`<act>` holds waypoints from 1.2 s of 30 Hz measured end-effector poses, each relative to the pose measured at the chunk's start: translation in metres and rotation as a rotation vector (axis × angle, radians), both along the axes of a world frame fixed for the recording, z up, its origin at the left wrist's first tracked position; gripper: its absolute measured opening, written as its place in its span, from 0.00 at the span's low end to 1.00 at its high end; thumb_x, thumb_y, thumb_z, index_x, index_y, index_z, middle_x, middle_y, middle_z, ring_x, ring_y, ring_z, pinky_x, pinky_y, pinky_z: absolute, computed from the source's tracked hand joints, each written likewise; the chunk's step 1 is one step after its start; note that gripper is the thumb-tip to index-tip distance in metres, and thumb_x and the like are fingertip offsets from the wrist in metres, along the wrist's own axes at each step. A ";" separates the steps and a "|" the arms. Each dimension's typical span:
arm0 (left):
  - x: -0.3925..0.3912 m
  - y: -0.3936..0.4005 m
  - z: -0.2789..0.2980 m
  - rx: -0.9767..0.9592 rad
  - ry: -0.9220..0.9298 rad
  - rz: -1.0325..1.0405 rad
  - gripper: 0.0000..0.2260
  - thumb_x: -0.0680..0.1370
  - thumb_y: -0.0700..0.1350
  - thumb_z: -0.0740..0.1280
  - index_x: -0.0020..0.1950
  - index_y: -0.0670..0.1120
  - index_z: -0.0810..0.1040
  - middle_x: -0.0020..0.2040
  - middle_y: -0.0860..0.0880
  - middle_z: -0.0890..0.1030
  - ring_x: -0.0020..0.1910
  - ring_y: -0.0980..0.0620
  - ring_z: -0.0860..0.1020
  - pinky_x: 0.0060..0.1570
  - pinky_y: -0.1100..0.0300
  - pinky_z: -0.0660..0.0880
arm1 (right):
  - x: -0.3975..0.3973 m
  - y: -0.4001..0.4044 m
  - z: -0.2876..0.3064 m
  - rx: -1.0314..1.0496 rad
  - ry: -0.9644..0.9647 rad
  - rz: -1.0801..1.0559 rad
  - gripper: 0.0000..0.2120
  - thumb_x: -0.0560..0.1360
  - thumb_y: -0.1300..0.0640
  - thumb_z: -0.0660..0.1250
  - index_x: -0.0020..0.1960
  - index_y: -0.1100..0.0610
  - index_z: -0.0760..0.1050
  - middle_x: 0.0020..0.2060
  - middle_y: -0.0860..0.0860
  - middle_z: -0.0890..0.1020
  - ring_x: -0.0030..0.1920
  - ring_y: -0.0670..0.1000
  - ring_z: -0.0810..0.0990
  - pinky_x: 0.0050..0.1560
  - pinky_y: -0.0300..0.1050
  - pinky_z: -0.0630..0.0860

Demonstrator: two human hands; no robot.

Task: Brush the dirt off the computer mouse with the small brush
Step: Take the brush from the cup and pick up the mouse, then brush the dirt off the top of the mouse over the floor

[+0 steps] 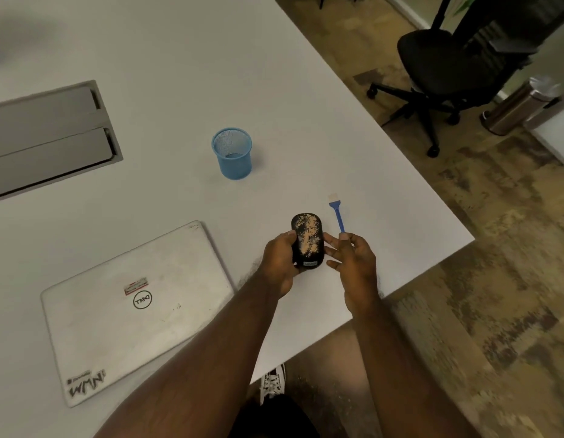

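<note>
The left hand [279,263] is gripping the dusty black mouse [307,240] above the table [179,58]. The right hand [353,263] is pinching the small blue brush [337,214], bristles pointing toward 12 o'clock, at the mouse's 3 o'clock.

Reaching forward with both bare arms, left hand [279,263] curling shut around something dark, right hand [353,263] pinching a thin handle, fingers partly spread.

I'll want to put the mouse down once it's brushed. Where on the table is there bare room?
The white table is bare beyond the blue mesh cup, and between that cup and the right edge. It is tighter near the closed silver laptop, where the left hand holds the dusty black mouse and the right hand holds the small blue brush.
</note>
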State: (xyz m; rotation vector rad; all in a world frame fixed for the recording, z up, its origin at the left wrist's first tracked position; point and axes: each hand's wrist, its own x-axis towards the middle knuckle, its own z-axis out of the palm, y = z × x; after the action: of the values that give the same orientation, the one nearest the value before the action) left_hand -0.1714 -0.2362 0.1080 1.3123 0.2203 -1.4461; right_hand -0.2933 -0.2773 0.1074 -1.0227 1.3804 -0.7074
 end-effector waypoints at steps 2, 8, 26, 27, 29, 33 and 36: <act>-0.001 0.012 0.017 -0.029 0.041 -0.041 0.14 0.83 0.46 0.54 0.64 0.43 0.73 0.59 0.40 0.79 0.58 0.42 0.78 0.53 0.48 0.78 | -0.006 0.012 0.017 -0.004 -0.010 -0.009 0.10 0.84 0.52 0.58 0.61 0.55 0.72 0.50 0.48 0.85 0.49 0.47 0.84 0.46 0.43 0.79; -0.005 0.053 0.070 -0.099 0.104 -0.141 0.18 0.83 0.47 0.54 0.70 0.40 0.70 0.65 0.38 0.77 0.63 0.39 0.76 0.61 0.42 0.74 | -0.042 0.061 0.075 -0.041 -0.103 -0.119 0.07 0.83 0.53 0.61 0.57 0.53 0.76 0.49 0.47 0.87 0.50 0.51 0.86 0.47 0.44 0.80; -0.054 0.178 0.139 -0.158 0.205 -0.423 0.19 0.83 0.46 0.53 0.70 0.38 0.69 0.62 0.38 0.78 0.56 0.42 0.79 0.55 0.43 0.76 | -0.144 0.276 0.182 -0.112 -0.354 -0.481 0.10 0.71 0.54 0.71 0.51 0.57 0.78 0.42 0.57 0.87 0.42 0.53 0.88 0.39 0.41 0.83; -0.060 0.182 0.140 -0.156 0.200 -0.438 0.19 0.84 0.46 0.53 0.70 0.38 0.69 0.60 0.38 0.79 0.54 0.43 0.79 0.53 0.44 0.77 | -0.148 0.283 0.184 -0.122 -0.334 -0.471 0.11 0.71 0.54 0.70 0.52 0.58 0.78 0.43 0.58 0.87 0.42 0.53 0.88 0.40 0.41 0.83; -0.071 0.188 0.140 -0.150 0.197 -0.458 0.18 0.84 0.46 0.53 0.68 0.38 0.71 0.56 0.39 0.80 0.52 0.43 0.80 0.51 0.45 0.77 | -0.155 0.292 0.186 -0.137 -0.294 -0.460 0.13 0.72 0.53 0.70 0.53 0.59 0.78 0.44 0.59 0.87 0.43 0.55 0.88 0.40 0.42 0.83; -0.097 0.194 0.142 -0.144 0.161 -0.509 0.16 0.84 0.47 0.53 0.65 0.39 0.72 0.59 0.38 0.80 0.52 0.43 0.81 0.48 0.45 0.78 | -0.168 0.300 0.186 -0.162 -0.202 -0.449 0.06 0.78 0.60 0.66 0.53 0.62 0.77 0.43 0.59 0.87 0.43 0.56 0.88 0.40 0.43 0.84; -0.120 0.196 0.144 -0.145 0.147 -0.523 0.16 0.84 0.46 0.54 0.65 0.39 0.72 0.60 0.38 0.79 0.52 0.43 0.81 0.47 0.45 0.78 | -0.178 0.301 0.186 -0.212 -0.123 -0.441 0.05 0.80 0.62 0.64 0.50 0.60 0.79 0.41 0.57 0.87 0.44 0.56 0.88 0.43 0.45 0.84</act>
State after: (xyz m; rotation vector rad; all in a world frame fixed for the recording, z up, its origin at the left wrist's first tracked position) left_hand -0.2917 -0.0404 0.2518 1.1944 -0.1444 -1.9617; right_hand -0.4716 0.0232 0.2930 -0.8242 1.4588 -1.2442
